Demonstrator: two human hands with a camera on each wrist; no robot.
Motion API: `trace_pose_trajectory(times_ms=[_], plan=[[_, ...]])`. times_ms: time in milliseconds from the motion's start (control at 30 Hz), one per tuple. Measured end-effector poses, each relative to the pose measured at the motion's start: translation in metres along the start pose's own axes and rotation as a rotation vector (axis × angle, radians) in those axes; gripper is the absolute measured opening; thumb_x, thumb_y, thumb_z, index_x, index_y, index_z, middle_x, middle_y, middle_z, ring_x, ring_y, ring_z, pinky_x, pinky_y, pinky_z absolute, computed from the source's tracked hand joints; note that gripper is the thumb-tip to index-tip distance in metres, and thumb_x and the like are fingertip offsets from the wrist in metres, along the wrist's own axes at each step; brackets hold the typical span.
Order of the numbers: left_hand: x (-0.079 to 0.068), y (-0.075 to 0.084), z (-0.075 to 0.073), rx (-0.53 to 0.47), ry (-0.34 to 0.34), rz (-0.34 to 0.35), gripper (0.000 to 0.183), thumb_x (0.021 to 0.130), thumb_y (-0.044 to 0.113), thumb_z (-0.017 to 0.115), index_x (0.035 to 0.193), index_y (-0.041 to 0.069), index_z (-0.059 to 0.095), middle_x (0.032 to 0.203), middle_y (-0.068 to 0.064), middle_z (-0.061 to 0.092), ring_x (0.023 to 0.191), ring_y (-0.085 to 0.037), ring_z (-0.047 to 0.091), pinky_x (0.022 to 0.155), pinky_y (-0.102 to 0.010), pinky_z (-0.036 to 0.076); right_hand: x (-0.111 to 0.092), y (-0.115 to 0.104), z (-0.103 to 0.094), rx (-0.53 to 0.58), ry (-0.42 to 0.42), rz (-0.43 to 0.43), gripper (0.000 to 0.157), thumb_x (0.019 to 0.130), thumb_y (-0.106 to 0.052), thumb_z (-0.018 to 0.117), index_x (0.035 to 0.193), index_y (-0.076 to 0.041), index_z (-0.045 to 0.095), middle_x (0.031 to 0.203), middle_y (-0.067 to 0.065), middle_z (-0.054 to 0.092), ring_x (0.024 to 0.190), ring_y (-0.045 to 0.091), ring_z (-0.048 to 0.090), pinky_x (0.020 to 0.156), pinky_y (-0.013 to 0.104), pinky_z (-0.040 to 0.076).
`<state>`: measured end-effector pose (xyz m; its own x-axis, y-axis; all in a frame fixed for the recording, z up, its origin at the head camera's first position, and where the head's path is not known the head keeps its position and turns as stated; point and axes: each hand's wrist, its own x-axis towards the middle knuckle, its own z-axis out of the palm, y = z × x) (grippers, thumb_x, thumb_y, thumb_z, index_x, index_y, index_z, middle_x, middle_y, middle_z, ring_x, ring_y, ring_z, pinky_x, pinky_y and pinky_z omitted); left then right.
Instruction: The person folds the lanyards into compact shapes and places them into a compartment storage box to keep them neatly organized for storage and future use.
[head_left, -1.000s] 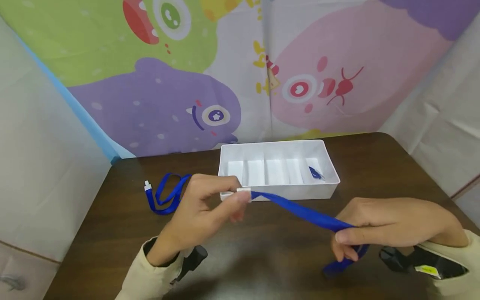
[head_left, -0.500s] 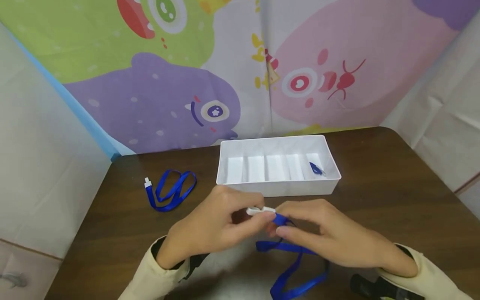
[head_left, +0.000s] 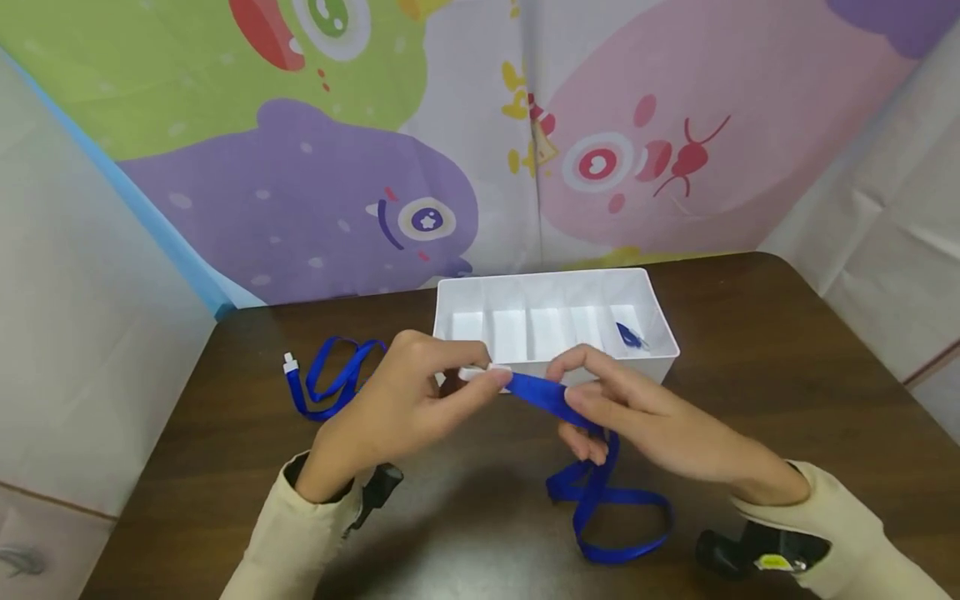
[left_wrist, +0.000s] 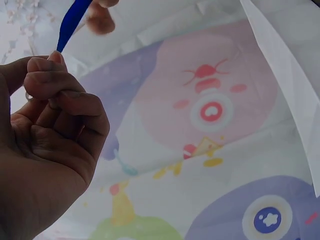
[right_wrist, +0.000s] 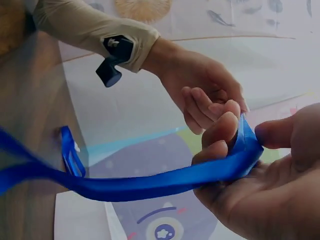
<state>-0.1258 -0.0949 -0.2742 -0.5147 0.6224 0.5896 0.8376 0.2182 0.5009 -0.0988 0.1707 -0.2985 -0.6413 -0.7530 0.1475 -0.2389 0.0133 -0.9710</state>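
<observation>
My left hand (head_left: 393, 408) pinches the white plastic clip (head_left: 474, 372) at the end of a blue lanyard (head_left: 543, 397). In the left wrist view its fingers (left_wrist: 75, 102) are curled, hiding most of the clip. My right hand (head_left: 660, 427) holds the strap a short way from the clip, thumb on the near side and fingers behind. From there the strap falls in a loose loop (head_left: 626, 552) over the table. In the right wrist view the strap (right_wrist: 150, 185) passes across the right fingers and folds up toward the left hand.
Behind the hands stands a white tray (head_left: 667, 367) with several compartments. A small dark-blue item (head_left: 628, 335) lies in its rightmost one. Another blue lanyard (head_left: 300, 402) with a white clip lies left on the brown table (head_left: 202, 467), partly behind my left hand.
The right hand came in from the far right along the strap to the left hand, then drew back slightly. Both hands have risen over the last half second, with the strap stretched between them.
</observation>
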Motion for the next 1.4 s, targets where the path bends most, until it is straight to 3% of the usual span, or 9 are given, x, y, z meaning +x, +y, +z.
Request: trace_pose_trajectory(times_ms=[67,167,300,467,533,633,833,1100,1400], plan=[[-0.001,-0.001,-0.004,0.014,0.014,-0.007,0.028,0.094,0.011,0.066,0.069,0.016,0.055,0.055,0.010,0.039,0.044,0.002,0.031,0.040,-0.018,0.027,0.000,0.000,-0.003,0.025,0.004,0.008,0.014,0.109,-0.009,0.034,0.114,-0.007,0.047,0.078,0.013,0.056,0.068,0.026,0.055,0.064,0.033,0.049],[-0.001,-0.001,-0.009,0.034,0.027,-0.020,0.027,0.093,0.012,0.068,0.069,0.015,0.056,0.054,0.010,0.035,0.042,0.002,0.026,0.039,-0.020,0.023,0.000,0.000,-0.007,-0.007,-0.015,-0.009,0.018,0.108,-0.007,0.035,0.100,-0.007,0.051,0.078,0.013,0.055,0.070,0.025,0.055,0.066,0.034,0.049],[-0.002,0.000,-0.013,0.056,0.028,-0.026,0.026,0.093,0.012,0.067,0.069,0.016,0.057,0.053,0.011,0.033,0.043,0.002,0.025,0.041,-0.020,0.021,-0.001,0.001,-0.011,-0.089,0.019,-0.002,0.023,0.108,-0.007,0.039,0.093,-0.012,0.055,0.072,0.008,0.053,0.065,0.023,0.053,0.060,0.032,0.047],[-0.002,-0.001,-0.015,0.087,0.020,-0.044,0.028,0.095,0.013,0.066,0.069,0.016,0.057,0.052,0.012,0.032,0.043,0.002,0.028,0.042,-0.018,0.023,-0.002,0.004,-0.014,-0.171,0.102,-0.006,0.016,0.105,-0.008,0.047,0.093,-0.011,0.057,0.067,0.005,0.044,0.054,0.019,0.043,0.047,0.030,0.038],[-0.002,-0.003,-0.015,0.090,0.012,-0.061,0.029,0.095,0.013,0.066,0.068,0.016,0.055,0.053,0.012,0.032,0.043,0.001,0.028,0.043,-0.019,0.024,-0.003,0.004,-0.016,-0.219,0.109,-0.023,0.009,0.102,-0.008,0.054,0.095,-0.011,0.058,0.069,0.003,0.046,0.058,0.018,0.046,0.050,0.030,0.039],[-0.001,-0.007,-0.016,0.100,0.010,-0.089,0.032,0.096,0.014,0.065,0.067,0.016,0.053,0.053,0.012,0.031,0.044,0.000,0.030,0.044,-0.021,0.025,-0.003,0.006,-0.020,-0.305,0.103,-0.036,0.012,0.098,-0.007,0.062,0.092,-0.018,0.061,0.068,-0.001,0.047,0.062,0.015,0.047,0.053,0.031,0.038],[-0.004,-0.012,-0.024,0.108,0.036,-0.136,0.030,0.097,0.015,0.065,0.068,0.017,0.057,0.054,0.011,0.037,0.045,-0.002,0.036,0.043,-0.023,0.027,-0.001,0.008,-0.032,-0.261,0.062,-0.060,0.025,0.102,0.000,0.052,0.088,-0.018,0.062,0.067,0.005,0.052,0.057,0.019,0.051,0.049,0.029,0.045],[-0.007,-0.018,-0.037,0.115,0.108,-0.153,0.025,0.097,0.014,0.064,0.072,0.017,0.063,0.057,0.012,0.045,0.047,-0.005,0.043,0.043,-0.024,0.035,-0.005,0.006,-0.051,-0.296,0.076,0.001,0.026,0.105,-0.005,0.047,0.090,-0.012,0.066,0.079,0.005,0.064,0.069,0.022,0.060,0.063,0.032,0.054],[-0.009,-0.036,-0.046,0.131,0.177,-0.235,0.027,0.099,0.018,0.063,0.072,0.015,0.066,0.051,0.012,0.049,0.041,-0.006,0.046,0.041,-0.025,0.038,-0.012,0.011,-0.082,-0.289,0.059,0.017,0.027,0.105,-0.003,0.044,0.099,-0.007,0.070,0.085,0.010,0.066,0.076,0.022,0.062,0.068,0.032,0.055]])
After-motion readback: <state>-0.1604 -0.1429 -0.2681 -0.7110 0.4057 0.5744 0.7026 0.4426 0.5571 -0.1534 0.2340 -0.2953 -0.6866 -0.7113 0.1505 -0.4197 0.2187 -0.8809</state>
